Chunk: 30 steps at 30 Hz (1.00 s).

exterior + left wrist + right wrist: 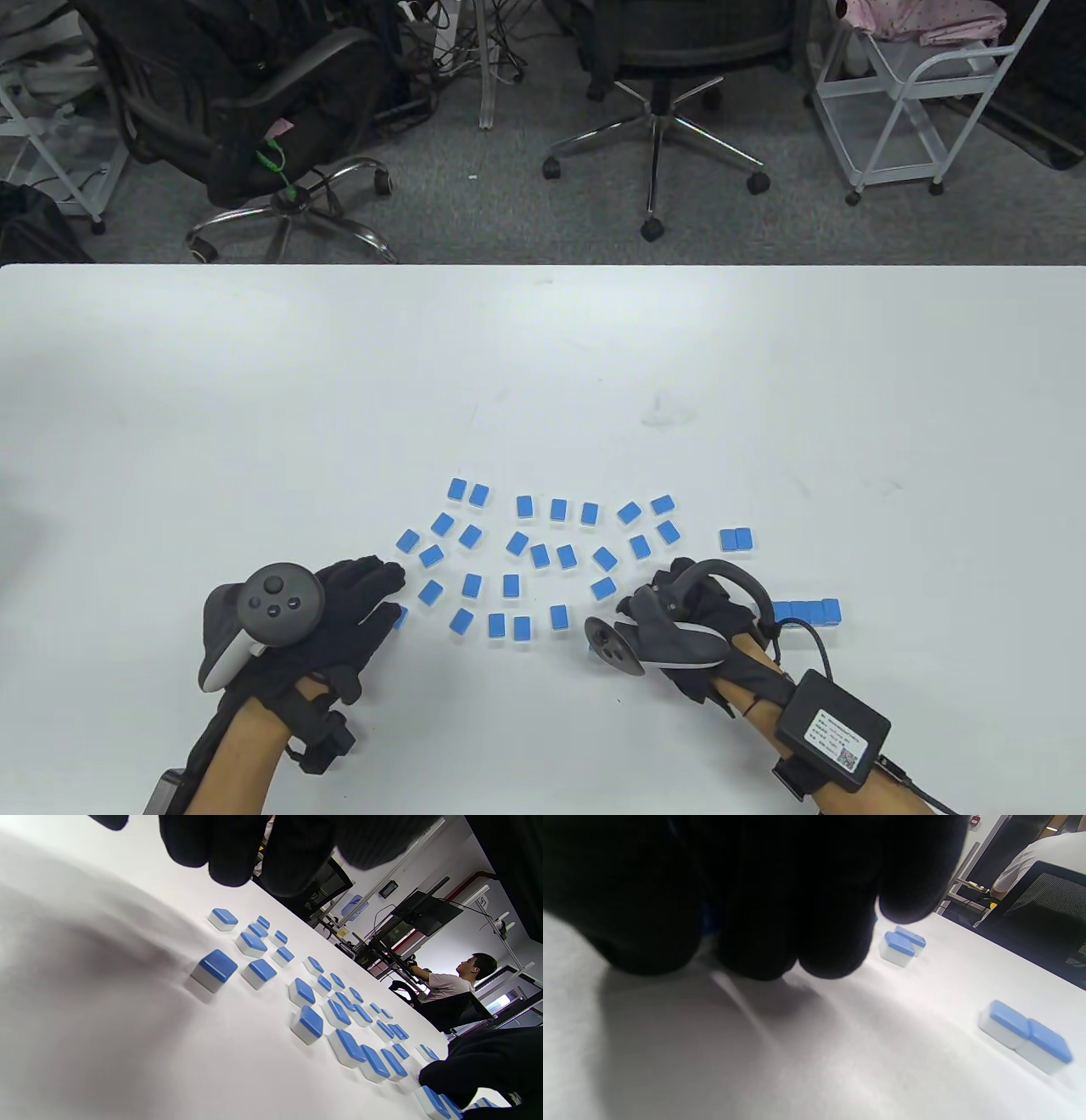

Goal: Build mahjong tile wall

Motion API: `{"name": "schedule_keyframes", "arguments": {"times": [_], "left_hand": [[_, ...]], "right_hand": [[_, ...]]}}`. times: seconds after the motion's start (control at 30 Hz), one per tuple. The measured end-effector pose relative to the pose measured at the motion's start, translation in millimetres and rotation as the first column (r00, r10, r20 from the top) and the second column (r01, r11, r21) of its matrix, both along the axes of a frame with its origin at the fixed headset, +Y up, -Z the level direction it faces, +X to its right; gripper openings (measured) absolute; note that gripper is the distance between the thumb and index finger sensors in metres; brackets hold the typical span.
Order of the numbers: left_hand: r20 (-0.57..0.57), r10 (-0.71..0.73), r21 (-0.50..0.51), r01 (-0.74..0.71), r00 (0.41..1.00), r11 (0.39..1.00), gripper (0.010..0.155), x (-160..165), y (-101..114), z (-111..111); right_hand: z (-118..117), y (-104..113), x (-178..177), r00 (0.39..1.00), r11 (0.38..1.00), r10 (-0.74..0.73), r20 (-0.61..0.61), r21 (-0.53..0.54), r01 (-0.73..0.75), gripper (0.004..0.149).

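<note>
- Nearest to us, at the near edge of the white counter, our two gloved hands come in with a tracker strapped on the back of each.
- Our left hand lies low with its fingers stretched out toward the loose tiles; one tile sits right at its fingertips, half hidden, and we cannot tell whether they touch it. Its grip is released — nothing is held.
- Our right hand is curled over at the right edge of the scatter. In the right wrist view its fingertips bunch down onto the counter with a hint of blue behind them, but whether a tile is pinched there we cannot tell.
- Just right of that hand, partly hidden by the glove, a short row of tiles stands side by side and touching — the start of the wall, as we judge it.
- Farther off on the right, a pair of tiles sits together, apart from both the row and the scatter.
- All the rest, some thirty tiles, lie blue side up and at odd angles between our hands and a little beyond, none of them lined up.
- We reckon the job is barely begun: only one short row is set, no second layer shows, and nearly every tile is yet to be gathered and butted on.
</note>
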<state>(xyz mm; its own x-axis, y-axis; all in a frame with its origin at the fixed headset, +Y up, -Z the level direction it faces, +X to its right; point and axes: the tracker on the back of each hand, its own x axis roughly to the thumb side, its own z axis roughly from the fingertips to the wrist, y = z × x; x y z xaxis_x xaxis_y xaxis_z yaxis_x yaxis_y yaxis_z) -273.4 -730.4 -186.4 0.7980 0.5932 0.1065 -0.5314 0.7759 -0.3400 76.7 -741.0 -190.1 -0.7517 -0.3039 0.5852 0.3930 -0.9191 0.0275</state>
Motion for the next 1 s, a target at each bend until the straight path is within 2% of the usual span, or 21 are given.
{"name": "schedule_keyframes", "arguments": {"times": [0.07, 0.13, 0.2, 0.23, 0.33, 0.43, 0.53, 0.63, 0.77, 1.0], "left_hand": [[0.0, 0.0, 0.003, 0.0, 1.0, 1.0, 0.061, 0, 0, 0], [-0.005, 0.003, 0.01, -0.003, 1.0, 1.0, 0.061, -2, 2, 1], [-0.008, 0.004, 0.013, -0.004, 1.0, 1.0, 0.061, -2, 2, 0], [-0.009, 0.005, 0.012, -0.005, 1.0, 1.0, 0.061, -2, 2, 0], [-0.001, 0.002, 0.009, -0.002, 1.0, 1.0, 0.061, 0, 2, -1], [-0.001, -0.001, 0.004, 0.001, 1.0, 1.0, 0.061, 0, 1, -1], [-0.006, 0.002, -0.004, -0.002, 1.0, 1.0, 0.061, 0, 0, -1], [-0.01, 0.0, 0.0, 0.0, 1.0, 1.0, 0.061, -1, 1, -1], [-0.007, 0.002, -0.008, -0.002, 1.0, 1.0, 0.061, 0, 0, -1], [-0.004, 0.001, -0.006, -0.001, 1.0, 1.0, 0.061, -1, 0, -2]], "right_hand": [[-6, 10, 8, 0.999, 0.999, 0.004, 0.045, 0.031, -0.005, 0.056], [-25, 40, 35, 0.976, 0.987, -0.148, 0.162, 0.088, 0.135, 0.056], [-44, 68, 65, 0.918, 0.967, -0.238, 0.318, 0.171, 0.191, 0.055], [-55, 83, 86, 0.868, 0.953, -0.277, 0.411, 0.233, 0.194, 0.055], [-71, 100, 128, 0.735, 0.915, -0.394, 0.551, 0.312, 0.256, 0.055], [-81, 89, 143, 0.683, 0.936, -0.348, 0.642, 0.274, 0.22, 0.055], [-90, 56, 146, 0.7, 0.983, -0.179, 0.691, 0.153, 0.101, 0.054], [-93, 33, 146, 0.704, 0.998, -0.069, 0.707, 0.049, 0.049, 0.054], [-93, 19, 141, 0.717, 1.0, -0.011, 0.697, 0.006, 0.009, 0.053], [-95, 9, 131, 0.729, 0.998, 0.046, 0.683, -0.003, -0.06, 0.052]]}}
